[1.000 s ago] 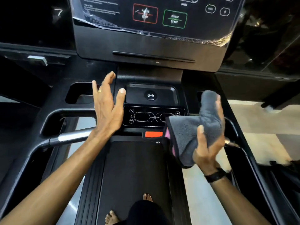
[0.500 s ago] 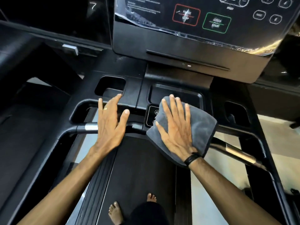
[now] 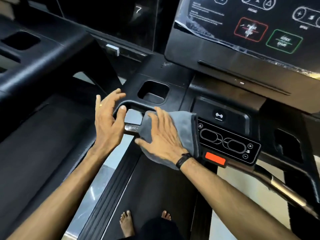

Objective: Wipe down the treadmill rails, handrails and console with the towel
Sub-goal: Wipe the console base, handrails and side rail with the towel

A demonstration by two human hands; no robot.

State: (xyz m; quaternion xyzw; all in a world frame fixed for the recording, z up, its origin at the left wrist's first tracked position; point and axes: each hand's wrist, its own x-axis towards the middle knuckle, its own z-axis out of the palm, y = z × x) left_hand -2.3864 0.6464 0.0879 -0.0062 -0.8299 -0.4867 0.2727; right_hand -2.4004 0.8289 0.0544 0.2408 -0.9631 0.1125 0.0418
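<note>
A grey towel [image 3: 186, 129] lies over the left metal handrail [image 3: 131, 129] of the black treadmill, just left of the small control panel [image 3: 228, 142]. My right hand [image 3: 161, 135] presses flat on the towel with straight, spread fingers. My left hand [image 3: 108, 122] hovers beside it to the left with fingers spread and slightly bent, holding nothing, its thumb near the black frame loop [image 3: 131, 103]. The large console screen [image 3: 259, 32] stands at the upper right. The right handrail [image 3: 284, 187] runs off toward the lower right.
A cup holder recess [image 3: 153, 91] sits behind my hands. A red safety tab [image 3: 215, 158] sits under the control panel. The running belt [image 3: 155, 196] and my bare feet [image 3: 127, 222] are below. Another black machine [image 3: 34, 54] stands to the left.
My right hand has slid the towel left, off the control panel and onto the left handrail. My left hand lifted off the rail and shifted left. The view swung left.
</note>
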